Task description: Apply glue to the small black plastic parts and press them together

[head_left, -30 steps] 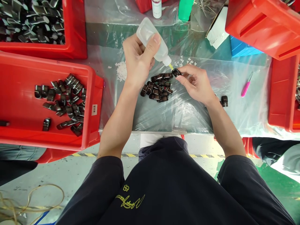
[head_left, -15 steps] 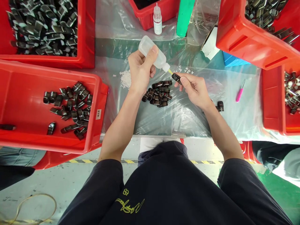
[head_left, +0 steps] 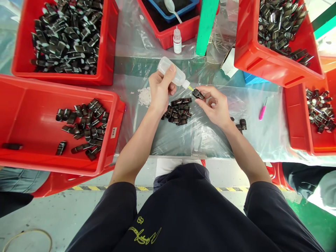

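Observation:
My left hand (head_left: 160, 89) is closed round a translucent squeeze bottle (head_left: 179, 76), tilted down to the right. Its thin yellow nozzle tip (head_left: 190, 88) is at the upper end of a small glossy dark plastic piece (head_left: 196, 93); whether they touch, I cannot tell. That piece is pinched between the thumb and fingers of my right hand (head_left: 216, 106). Just below and left of it lies a pile of similar dark pieces (head_left: 178, 113) on the plastic-covered table. Small white bits (head_left: 144, 97) are heaped beside my left wrist. A few more dark pieces (head_left: 243, 123) lie by my right forearm.
Red bins with dark parts stand at left (head_left: 65, 81), lower left (head_left: 34, 129), upper right (head_left: 273, 59) and right (head_left: 299, 133). A small dropper bottle (head_left: 177, 43) stands near a green post (head_left: 207, 28). A pink-handled tool (head_left: 262, 112) lies at right.
The view has shifted, showing more of the table's far side. My right hand has turned the dark piece slightly and its fingers have changed position. The bottle stays tilted at the piece.

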`<state>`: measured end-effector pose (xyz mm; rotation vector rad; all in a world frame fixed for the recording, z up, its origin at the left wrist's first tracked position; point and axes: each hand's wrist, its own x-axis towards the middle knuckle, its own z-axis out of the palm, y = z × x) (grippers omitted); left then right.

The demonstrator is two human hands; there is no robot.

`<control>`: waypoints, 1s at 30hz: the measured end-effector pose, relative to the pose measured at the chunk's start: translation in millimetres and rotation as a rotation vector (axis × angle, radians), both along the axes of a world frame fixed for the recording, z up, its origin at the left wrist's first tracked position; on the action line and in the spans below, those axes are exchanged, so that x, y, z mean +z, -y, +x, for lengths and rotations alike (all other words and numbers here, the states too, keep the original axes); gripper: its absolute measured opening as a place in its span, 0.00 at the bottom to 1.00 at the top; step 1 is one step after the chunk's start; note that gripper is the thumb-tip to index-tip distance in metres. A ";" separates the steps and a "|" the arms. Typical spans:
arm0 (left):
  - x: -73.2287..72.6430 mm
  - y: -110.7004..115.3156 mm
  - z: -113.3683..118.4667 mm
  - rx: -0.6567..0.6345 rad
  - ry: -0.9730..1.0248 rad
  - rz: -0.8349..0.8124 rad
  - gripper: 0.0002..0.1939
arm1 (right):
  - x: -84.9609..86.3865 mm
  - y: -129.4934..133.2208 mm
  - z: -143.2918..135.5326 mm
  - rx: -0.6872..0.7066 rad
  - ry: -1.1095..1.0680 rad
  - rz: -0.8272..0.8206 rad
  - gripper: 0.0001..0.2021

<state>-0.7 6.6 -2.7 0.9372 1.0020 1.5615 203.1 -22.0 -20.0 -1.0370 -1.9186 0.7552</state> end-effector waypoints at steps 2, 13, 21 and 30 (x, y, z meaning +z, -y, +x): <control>2.8 1.7 2.3 0.016 0.015 -0.033 0.29 | -0.2 1.4 -0.9 -0.025 0.007 0.023 0.16; 5.9 4.0 10.2 0.093 0.058 -0.139 0.29 | -4.3 3.8 -3.0 -0.086 0.031 0.047 0.16; 3.3 2.6 6.5 0.079 -0.006 -0.047 0.30 | 0.3 2.6 -1.2 -0.058 -0.003 0.025 0.17; 2.5 3.4 5.7 0.116 0.039 -0.133 0.27 | 1.7 3.1 -0.6 -0.063 -0.012 0.011 0.16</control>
